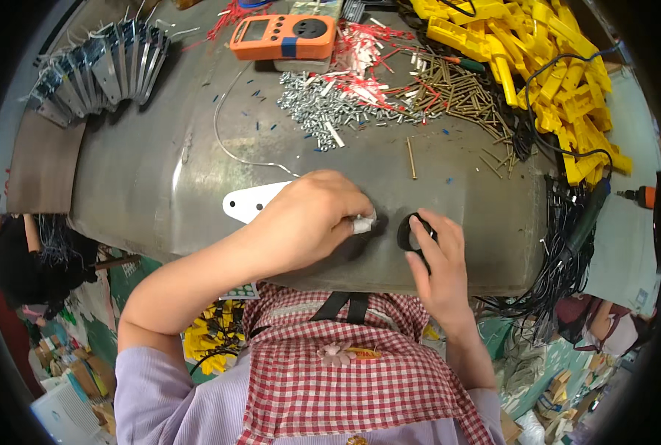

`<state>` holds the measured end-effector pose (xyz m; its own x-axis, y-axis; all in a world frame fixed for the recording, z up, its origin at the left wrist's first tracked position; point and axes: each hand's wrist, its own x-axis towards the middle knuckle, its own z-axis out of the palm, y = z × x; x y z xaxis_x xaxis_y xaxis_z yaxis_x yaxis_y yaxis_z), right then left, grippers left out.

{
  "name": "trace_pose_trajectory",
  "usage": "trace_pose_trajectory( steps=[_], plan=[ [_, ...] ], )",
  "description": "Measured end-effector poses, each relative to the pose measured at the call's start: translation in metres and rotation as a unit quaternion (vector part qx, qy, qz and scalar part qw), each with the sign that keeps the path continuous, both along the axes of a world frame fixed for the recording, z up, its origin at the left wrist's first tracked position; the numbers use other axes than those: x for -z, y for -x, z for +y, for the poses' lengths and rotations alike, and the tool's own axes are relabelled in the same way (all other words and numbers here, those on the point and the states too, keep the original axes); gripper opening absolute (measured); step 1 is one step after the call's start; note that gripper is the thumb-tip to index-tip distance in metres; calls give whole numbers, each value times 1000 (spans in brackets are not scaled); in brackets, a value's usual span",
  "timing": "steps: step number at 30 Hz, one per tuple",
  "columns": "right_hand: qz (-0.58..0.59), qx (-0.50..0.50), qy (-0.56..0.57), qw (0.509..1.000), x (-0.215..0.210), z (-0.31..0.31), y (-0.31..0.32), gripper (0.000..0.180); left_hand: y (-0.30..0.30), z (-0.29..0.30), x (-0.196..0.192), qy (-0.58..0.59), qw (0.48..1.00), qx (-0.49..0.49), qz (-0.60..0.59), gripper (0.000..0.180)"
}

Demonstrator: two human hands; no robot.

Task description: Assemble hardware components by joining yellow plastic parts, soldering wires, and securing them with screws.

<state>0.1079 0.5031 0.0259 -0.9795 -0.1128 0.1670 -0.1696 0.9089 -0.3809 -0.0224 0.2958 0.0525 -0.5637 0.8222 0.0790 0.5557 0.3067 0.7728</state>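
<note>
My left hand (319, 211) is closed in a pinch over the near middle of the table. Between its fingertips is a small whitish piece (363, 223), whose kind I cannot make out. Partly covered by this hand, a flat white plate with dark holes (243, 202) lies on the tabletop. To the right, the thumb and fingers of my right hand (441, 259) are around a black ring (405, 231) that looks like a roll of tape. A long brass-coloured screw (411, 159) lies by itself beyond the two hands.
Loose silver screws (317, 104) and brass-coloured screws (456, 93) are heaped farther back. An orange meter (282, 38) stands behind them. Yellow plastic parts (545, 67) pile up at the far right, with black cables (560, 245) below. Finned metal parts (100, 70) stand far left.
</note>
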Motion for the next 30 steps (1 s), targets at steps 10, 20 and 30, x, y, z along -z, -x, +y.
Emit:
trace_pose_trajectory(
  steps=[10, 20, 30],
  plan=[
    [75, 28, 337, 938, 5, -23, 23, 66, -2, 16, 6, -23, 995, 9, 97, 24],
    [-303, -34, 472, 827, -35, 23, 81, 63, -38, 14, 20, 73, 972, -24, 224, 69],
    [117, 313, -3, 943, 4, 215, 197, 39, -31, 22, 22, 70, 980, 18, 183, 63]
  ],
)
